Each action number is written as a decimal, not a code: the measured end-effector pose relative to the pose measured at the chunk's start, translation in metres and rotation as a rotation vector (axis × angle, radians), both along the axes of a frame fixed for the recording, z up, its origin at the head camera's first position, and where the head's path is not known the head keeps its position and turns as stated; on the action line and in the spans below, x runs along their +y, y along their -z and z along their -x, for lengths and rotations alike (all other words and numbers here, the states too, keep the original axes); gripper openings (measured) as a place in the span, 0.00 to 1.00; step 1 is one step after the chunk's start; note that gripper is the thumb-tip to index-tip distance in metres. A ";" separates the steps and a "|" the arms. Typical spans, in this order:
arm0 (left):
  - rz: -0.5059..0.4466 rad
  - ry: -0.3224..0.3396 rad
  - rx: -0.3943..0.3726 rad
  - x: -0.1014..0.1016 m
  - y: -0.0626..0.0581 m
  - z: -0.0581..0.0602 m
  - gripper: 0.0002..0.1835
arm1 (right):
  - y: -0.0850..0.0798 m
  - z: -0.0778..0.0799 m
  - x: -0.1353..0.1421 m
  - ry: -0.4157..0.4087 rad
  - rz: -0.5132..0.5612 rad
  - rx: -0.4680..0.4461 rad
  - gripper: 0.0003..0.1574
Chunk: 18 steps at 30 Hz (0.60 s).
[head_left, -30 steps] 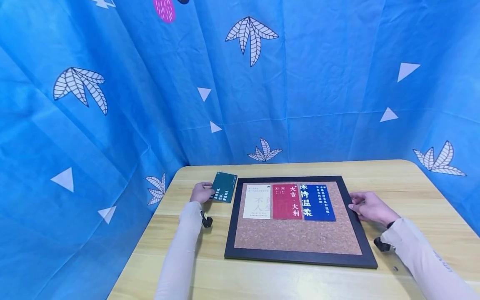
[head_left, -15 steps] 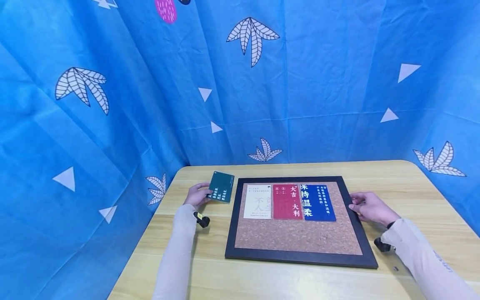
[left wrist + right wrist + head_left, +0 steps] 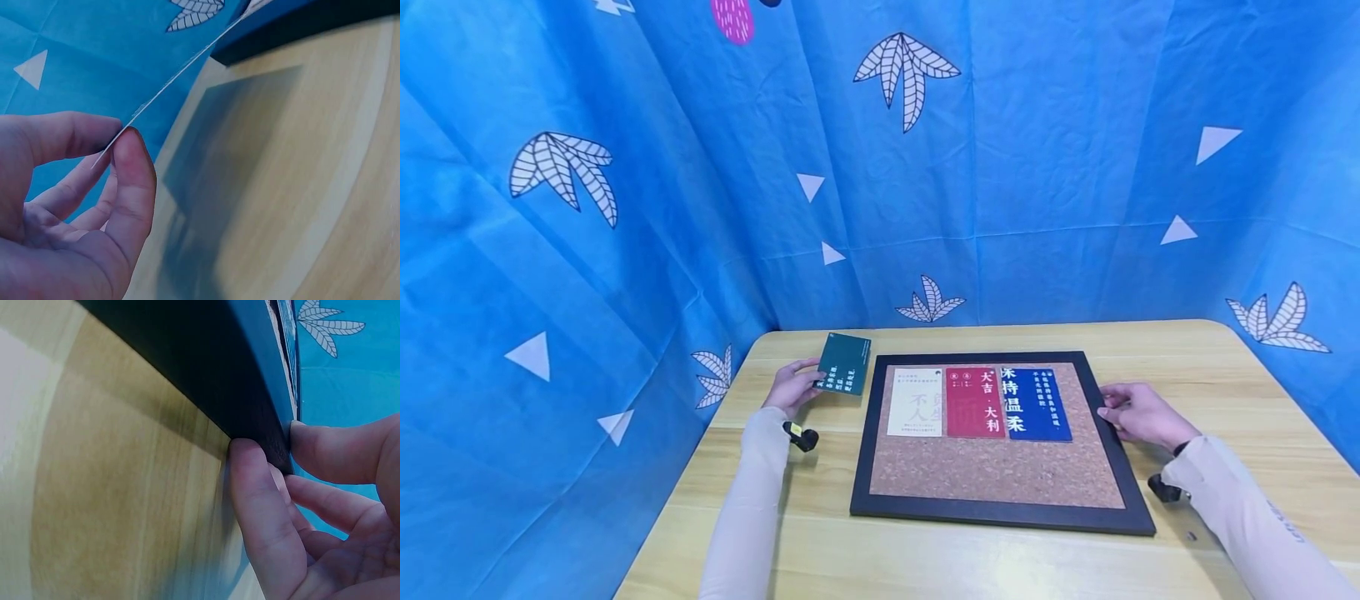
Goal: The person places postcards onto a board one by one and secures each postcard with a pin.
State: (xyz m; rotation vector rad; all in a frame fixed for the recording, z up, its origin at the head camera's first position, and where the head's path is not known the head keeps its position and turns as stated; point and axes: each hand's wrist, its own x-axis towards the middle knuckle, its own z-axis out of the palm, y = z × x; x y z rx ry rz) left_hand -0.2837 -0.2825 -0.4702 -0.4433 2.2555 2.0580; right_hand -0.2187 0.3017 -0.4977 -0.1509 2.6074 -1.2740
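My left hand pinches a dark green card with white lettering by its left edge, between thumb and fingers. Edge-on in the left wrist view, the card is a thin line raised off the table, its shadow below. To its right lies a cork board in a black frame. Along the upper part of the cork sit a cream card, a red card and a blue card in a row. At the board's right side, my right hand grips the black frame, thumb on top, fingers against its outer side.
The light wooden table carries the board. Behind and to the left hangs a blue curtain with leaf and triangle prints, close to the table's edges. A small dark object lies near the right forearm.
My left hand has lifted the green card off the table, drawing it slightly left and then up. The right hand and the framed board have stayed put.
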 end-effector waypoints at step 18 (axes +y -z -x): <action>0.007 0.115 0.049 0.021 -0.018 -0.002 0.27 | -0.001 -0.002 -0.002 -0.010 0.009 0.003 0.34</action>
